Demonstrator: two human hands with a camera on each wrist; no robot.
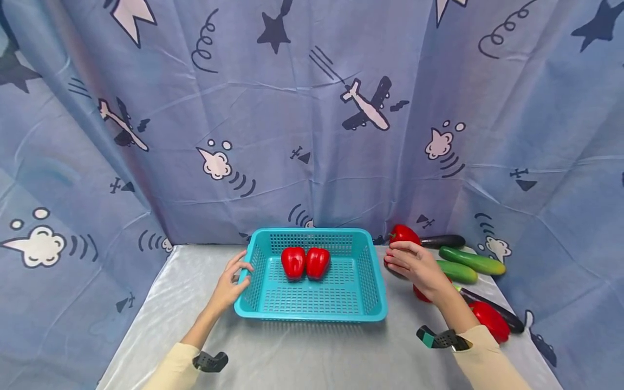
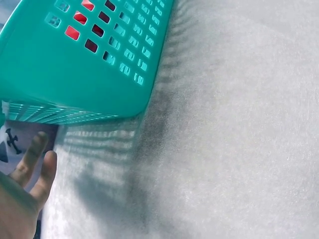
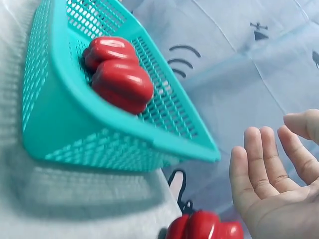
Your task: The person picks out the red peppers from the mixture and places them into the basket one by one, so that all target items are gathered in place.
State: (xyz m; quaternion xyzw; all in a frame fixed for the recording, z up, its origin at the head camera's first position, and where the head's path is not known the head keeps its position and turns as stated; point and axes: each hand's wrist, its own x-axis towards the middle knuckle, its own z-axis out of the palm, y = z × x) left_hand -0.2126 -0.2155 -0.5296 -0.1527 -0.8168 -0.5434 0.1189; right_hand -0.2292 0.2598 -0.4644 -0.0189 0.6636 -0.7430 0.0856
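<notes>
The basket (image 1: 310,315) sits upright on a pale cloth (image 1: 312,357), and I see two red peppers (image 1: 293,264) lying side by side toward the back inside it; its walls probably keep them from rolling away. At the basket's left rim is the left hand (image 1: 231,281), its fingers parted and loosely bent; I cannot tell from here whether the tips touch the rim, though I would judge the spot a handy one for steadying the basket. To the basket's right, the right hand (image 1: 419,268) is held out with fingers extended and nothing in its grasp, partly covering more peppers (image 1: 404,234); I take it to be raised to keep clear of them. Further right of the basket I make out two cucumbers (image 1: 473,261) and two dark eggplants (image 1: 497,310), likely grouped on one side to be within reach. Each wrist wears a black band (image 1: 210,362), which I suppose carries my wrist camera. Behind the basket hangs a blue curtain (image 1: 312,135) printed with planes and stars, perhaps to screen the background.
</notes>
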